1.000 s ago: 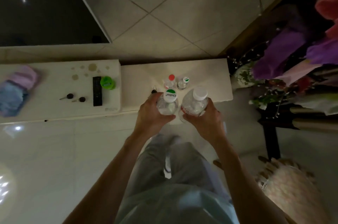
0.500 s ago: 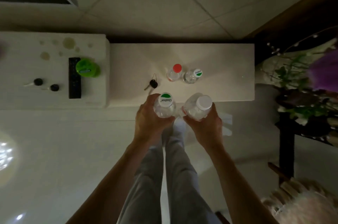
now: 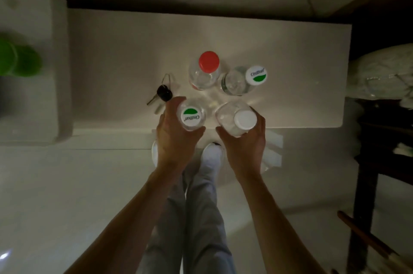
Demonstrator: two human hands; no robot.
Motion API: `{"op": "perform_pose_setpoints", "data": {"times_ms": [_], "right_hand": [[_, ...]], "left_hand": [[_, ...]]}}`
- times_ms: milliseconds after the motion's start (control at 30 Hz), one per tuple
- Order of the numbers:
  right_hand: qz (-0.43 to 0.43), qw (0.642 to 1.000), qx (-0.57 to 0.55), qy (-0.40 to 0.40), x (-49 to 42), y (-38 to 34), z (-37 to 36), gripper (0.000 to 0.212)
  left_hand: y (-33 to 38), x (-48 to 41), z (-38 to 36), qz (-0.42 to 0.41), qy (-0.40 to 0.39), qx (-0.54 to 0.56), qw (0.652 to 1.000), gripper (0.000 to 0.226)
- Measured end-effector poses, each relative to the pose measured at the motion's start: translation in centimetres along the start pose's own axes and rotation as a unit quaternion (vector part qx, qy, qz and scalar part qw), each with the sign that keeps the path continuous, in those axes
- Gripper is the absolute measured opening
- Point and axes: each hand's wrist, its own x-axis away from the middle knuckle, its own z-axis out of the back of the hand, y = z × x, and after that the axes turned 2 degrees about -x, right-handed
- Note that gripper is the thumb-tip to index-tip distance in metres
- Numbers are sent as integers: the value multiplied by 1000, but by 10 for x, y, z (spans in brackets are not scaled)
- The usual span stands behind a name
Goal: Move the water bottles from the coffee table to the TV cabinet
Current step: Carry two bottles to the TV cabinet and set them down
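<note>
On the near edge of the white cabinet top [image 3: 290,54], a smooth, matte, rectangular slab, two clear plastic bottles are gripped from the near side. The left hand [image 3: 173,139] wraps its fingers and thumb around the green-and-white-capped bottle [image 3: 191,118], whose round lid bears a printed logo. The right hand [image 3: 242,146] curls around the white-capped bottle [image 3: 234,118], which tilts to the left, its ribbed plain cap toward the near right. Both bottles are transparent and rounded; whether they hold water cannot be told in the dim light, nor whether their bases touch the surface.

Farther back on the same top stand two more clear bottles, just beside one another: the red-capped bottle [image 3: 206,70] on the left, with a smooth round lid, and a second green-and-white bottle [image 3: 244,80] on the right, its body showing glassy reflections. Left of the held bottles lies a set of keys [image 3: 162,95], a black plastic fob with a metal ring and blades, near the left hand's fingertips.

At the far left, a raised white block carries a blurred bright green round object [image 3: 20,61]. Below the hands, pale trousers and white shoes [image 3: 212,154] stand on a glossy light floor [image 3: 67,184]. Dark wooden furniture [image 3: 366,184] rises at the right.
</note>
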Motion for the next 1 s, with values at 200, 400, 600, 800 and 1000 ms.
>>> {"op": "perform_pose_setpoints", "data": {"times_ms": [200, 400, 600, 800, 1000], "right_hand": [[4, 1000, -7, 20, -4, 12, -16, 74], [2, 999, -16, 32, -5, 12, -22, 75], [-32, 999, 19, -30, -6, 15, -13, 79], [-98, 982, 71, -144, -10, -32, 33, 82], [-111, 967, 113, -201, -2, -128, 108, 68]], "left_hand": [[-6, -1, -15, -40, 22, -3, 999, 65], [2, -2, -21, -51, 31, 3, 998, 62], [1, -2, -16, -33, -21, -21, 999, 76], [30, 7, 29, -12, -89, -107, 990, 81], [109, 53, 111, -30, -118, -175, 977, 53]]}}
